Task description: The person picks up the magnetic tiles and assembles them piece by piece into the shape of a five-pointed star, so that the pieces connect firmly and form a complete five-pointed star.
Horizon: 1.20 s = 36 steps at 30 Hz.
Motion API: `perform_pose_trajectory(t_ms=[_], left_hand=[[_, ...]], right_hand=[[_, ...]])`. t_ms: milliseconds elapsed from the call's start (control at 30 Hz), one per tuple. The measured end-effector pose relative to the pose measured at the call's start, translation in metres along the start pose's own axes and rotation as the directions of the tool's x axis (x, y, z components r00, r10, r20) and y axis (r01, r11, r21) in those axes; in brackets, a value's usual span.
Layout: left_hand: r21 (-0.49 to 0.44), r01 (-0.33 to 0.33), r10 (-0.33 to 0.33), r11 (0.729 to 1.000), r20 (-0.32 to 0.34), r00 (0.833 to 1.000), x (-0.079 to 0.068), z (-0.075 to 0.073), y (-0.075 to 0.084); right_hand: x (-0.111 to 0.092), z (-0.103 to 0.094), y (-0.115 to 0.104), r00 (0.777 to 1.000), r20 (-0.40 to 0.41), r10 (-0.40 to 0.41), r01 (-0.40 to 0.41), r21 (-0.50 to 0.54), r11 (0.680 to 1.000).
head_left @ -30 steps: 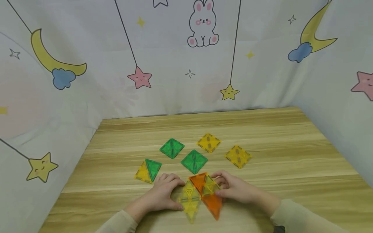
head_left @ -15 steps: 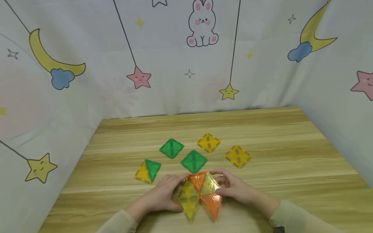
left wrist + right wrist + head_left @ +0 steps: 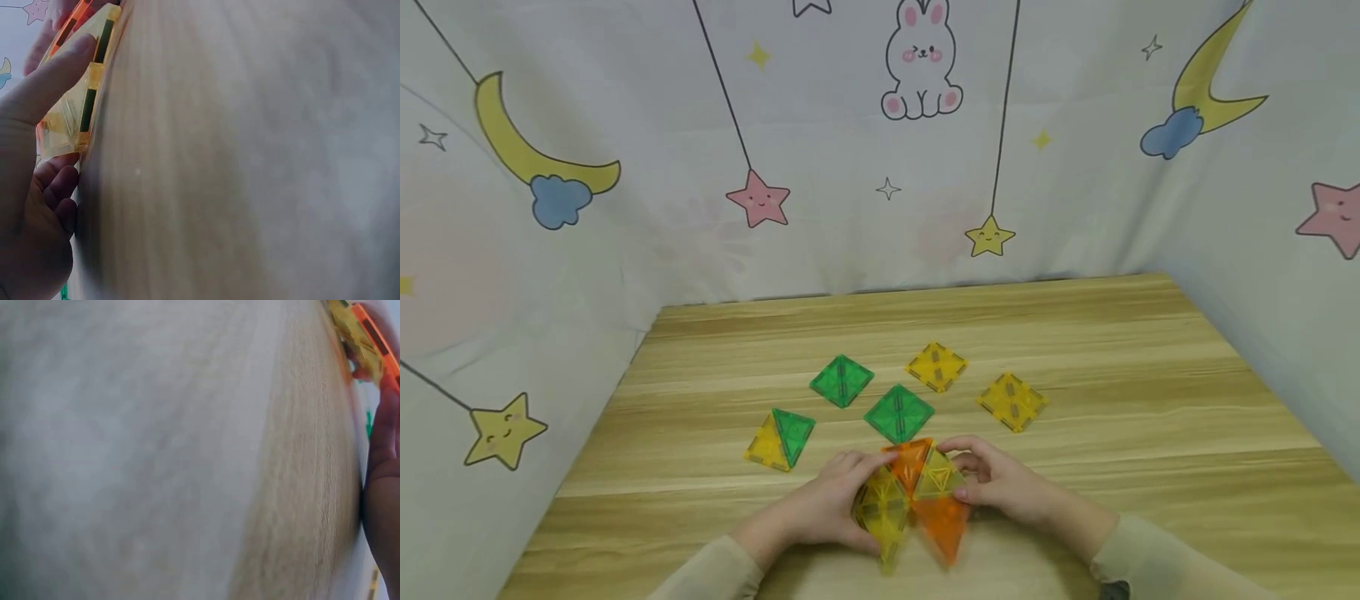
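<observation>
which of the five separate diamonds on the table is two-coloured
The leftmost diamond: its left half is yellow, its right half green. The other four are each one colour.

Head view: soft, even, slightly dim light; diffuse shadows on worktop [image 3: 1105, 358]; lower orange tile [image 3: 943, 525] smeared, printed backdrop [image 3: 835, 133] fairly sharp; wrist views: worktop hazy, grain out of focus, pale sheen, outer edges darker

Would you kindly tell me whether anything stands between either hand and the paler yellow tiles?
Nothing visible does: the left hand holds the left yellow tiles, and the right hand holds the right yellow tile, beside the orange tiles. The nearest green diamond lies beyond them, not between.
</observation>
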<state>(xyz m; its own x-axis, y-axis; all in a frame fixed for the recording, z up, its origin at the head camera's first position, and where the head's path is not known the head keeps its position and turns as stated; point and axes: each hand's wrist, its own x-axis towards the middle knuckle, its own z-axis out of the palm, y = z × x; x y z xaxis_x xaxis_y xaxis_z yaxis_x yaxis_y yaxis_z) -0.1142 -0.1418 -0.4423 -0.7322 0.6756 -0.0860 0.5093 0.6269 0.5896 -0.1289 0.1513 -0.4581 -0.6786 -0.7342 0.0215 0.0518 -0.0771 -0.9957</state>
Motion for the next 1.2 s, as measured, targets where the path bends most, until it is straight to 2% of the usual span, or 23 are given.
perform_pose_trajectory(t_ms=[233, 567, 667, 833, 1033, 1200], left_hand=[[-0.033, 0.015, -0.015, 0.999, -0.012, 1.0, 0.0011, 0.0028, 0.0019], [-0.118, 0.015, -0.02, 0.993, -0.037, 0.999, 0.0018, 0.0035, 0.0035], [-0.156, 0.021, -0.025, 0.988, -0.024, 0.999, 0.0017, 0.0034, 0.0045], [-0.255, 0.04, -0.039, 0.966, 0.01, 0.999, 0.0018, 0.0037, 0.0049], [-0.315, 0.046, -0.049, 0.948, -0.002, 0.999, 0.0036, 0.0048, 0.0071], [-0.4, 0.072, -0.08, 0.913, -0.002, 0.997, 0.0046, 0.0055, 0.0079]], right_hand=[[0.002, 0.0007, 0.0011, 1.0, 0.002, 0.031, -0.031, -0.016, 0.999], [0.0037, -0.0018, 0.0032, 0.998, 0.035, 0.059, -0.061, 0.037, 0.997], [0.0038, -0.0016, 0.003, 0.997, 0.036, 0.065, -0.066, 0.044, 0.997], [0.0041, -0.0014, 0.0028, 0.997, 0.019, 0.078, -0.079, 0.022, 0.997], [0.0049, -0.0011, 0.0028, 0.995, 0.012, 0.102, -0.102, 0.021, 0.995], [0.0053, -0.0006, 0.0028, 0.995, 0.026, 0.1, -0.1, 0.031, 0.994]])
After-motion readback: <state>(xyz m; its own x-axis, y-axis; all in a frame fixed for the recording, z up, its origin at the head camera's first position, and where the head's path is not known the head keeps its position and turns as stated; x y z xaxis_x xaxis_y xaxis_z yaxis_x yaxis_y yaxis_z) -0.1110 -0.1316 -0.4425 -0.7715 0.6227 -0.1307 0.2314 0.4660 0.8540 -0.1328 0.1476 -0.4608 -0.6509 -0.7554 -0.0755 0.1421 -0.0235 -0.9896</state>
